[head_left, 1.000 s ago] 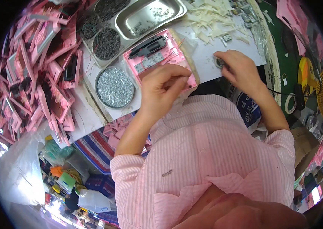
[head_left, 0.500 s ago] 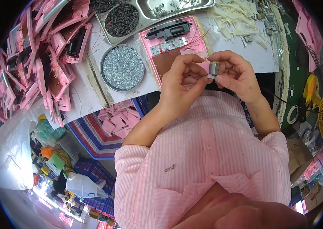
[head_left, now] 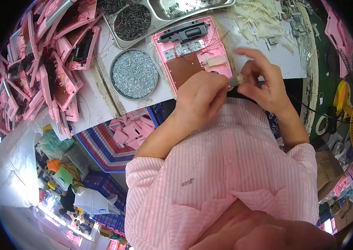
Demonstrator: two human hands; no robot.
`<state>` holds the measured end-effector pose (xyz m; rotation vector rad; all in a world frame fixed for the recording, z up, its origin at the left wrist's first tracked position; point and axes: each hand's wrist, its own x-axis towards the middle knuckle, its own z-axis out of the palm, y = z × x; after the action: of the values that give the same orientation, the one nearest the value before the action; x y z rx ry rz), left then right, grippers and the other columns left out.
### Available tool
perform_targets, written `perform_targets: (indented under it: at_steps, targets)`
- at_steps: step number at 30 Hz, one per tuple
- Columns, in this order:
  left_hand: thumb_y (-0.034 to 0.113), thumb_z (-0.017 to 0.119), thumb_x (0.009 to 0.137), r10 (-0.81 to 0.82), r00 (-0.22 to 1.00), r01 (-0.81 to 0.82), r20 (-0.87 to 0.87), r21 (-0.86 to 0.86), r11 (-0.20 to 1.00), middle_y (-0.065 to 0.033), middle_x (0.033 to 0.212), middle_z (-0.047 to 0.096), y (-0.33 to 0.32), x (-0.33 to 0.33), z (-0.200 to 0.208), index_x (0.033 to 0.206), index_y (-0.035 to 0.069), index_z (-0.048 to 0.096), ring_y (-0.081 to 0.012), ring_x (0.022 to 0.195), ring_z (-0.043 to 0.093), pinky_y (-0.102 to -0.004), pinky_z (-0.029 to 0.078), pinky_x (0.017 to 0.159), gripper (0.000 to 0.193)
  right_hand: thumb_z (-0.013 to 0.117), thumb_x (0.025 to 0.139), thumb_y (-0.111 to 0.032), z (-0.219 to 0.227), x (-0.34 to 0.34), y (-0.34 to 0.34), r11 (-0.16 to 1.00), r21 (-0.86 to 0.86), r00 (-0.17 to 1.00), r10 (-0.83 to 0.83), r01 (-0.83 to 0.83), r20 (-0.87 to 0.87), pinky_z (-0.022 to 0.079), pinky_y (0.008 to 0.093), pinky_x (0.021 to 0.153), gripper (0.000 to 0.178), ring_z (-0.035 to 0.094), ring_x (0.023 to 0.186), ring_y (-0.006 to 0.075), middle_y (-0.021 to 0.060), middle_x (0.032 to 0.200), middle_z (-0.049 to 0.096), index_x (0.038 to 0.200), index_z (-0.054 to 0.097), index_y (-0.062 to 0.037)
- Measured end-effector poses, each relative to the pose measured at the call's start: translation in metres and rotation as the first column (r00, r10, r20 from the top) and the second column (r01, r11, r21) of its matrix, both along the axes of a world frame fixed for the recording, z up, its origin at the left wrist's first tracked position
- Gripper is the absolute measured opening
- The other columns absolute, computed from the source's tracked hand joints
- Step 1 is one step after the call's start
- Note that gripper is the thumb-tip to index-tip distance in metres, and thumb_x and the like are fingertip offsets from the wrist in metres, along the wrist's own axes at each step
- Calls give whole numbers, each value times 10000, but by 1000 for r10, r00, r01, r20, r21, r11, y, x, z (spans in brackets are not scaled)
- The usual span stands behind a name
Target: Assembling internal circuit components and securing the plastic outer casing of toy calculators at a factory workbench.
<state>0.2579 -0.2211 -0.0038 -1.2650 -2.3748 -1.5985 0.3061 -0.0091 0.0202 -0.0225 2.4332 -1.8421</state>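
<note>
My left hand (head_left: 202, 96) is closed, its thumb and fingers pinching a small silver motor (head_left: 234, 81) with a pale end cap. Close by on the right, my right hand (head_left: 268, 88) has its index finger and thumb spread apart around the motor's end, with nothing held in it. Both hands hover over the near edge of a pink plastic housing (head_left: 214, 51). Inside the housing are a black module (head_left: 193, 32), a silver contact strip, a brown panel (head_left: 183, 69), thin red and green wires and a pale gearbox piece (head_left: 217, 61). My left hand hides the housing's near corner.
A round tin of small silver screws (head_left: 134, 75) stands left of the housing. Behind it lies a metal tray (head_left: 155, 21) of springs. Pink housings (head_left: 43, 62) pile up at far left, pale plastic parts (head_left: 259, 21) at far right. A striped crate (head_left: 97, 146) sits below the table edge.
My right hand has let go of the motor and moved slightly right, its fingers opening. My left hand has turned over and keeps the motor. The pale gearbox piece in the housing is now uncovered.
</note>
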Motion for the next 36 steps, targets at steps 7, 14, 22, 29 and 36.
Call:
perform_targets:
  at_steps: [7, 14, 22, 29, 36]
  targets:
    - [-75, 739, 793, -4, 904, -80, 428, 177, 981, -102, 917, 694, -3, 2, 3, 976, 6, 671, -216, 812, 695, -308, 583, 673, 211, 816, 779, -80, -6, -1, 3, 987, 30, 960, 163, -160, -227, 490, 242, 598, 321, 581, 631, 134, 37, 851, 647, 1076, 697, -52]
    - [-103, 700, 820, 28, 890, -141, 454, 218, 966, -121, 961, 696, -6, 8, -2, 952, -12, 645, -228, 870, 688, -301, 577, 723, 169, 778, 756, -4, -8, -4, -6, 992, 46, 943, 126, -118, -306, 538, 300, 636, 327, 661, 771, 182, 65, 913, 675, 1065, 680, -47]
    - [-104, 672, 839, 48, 885, -152, 463, 190, 970, -158, 1037, 656, -6, 4, -11, 1006, -26, 602, -245, 874, 674, -300, 564, 749, 197, 771, 760, -3, -11, -5, -10, 957, 277, 895, 195, -84, -402, 525, 360, 640, 316, 654, 735, 286, 86, 849, 661, 1055, 672, -62]
    - [-112, 626, 859, 61, 948, -105, 312, 126, 987, -176, 1124, 611, -4, 1, -9, 1026, -29, 586, -224, 933, 644, -293, 551, 754, 191, 771, 787, -42, -7, -13, -8, 961, 210, 870, 255, -179, -422, 522, 366, 647, 298, 656, 734, 287, 90, 855, 665, 1066, 668, -59]
    - [-36, 659, 832, 123, 952, -149, 281, 72, 986, -126, 1047, 572, -8, -32, -11, 1037, -3, 638, -212, 924, 587, -327, 479, 783, 209, 767, 793, -40, -12, -7, 6, 962, 269, 912, 155, -52, -380, 541, 347, 694, 338, 686, 792, 262, 92, 947, 701, 1118, 673, -38]
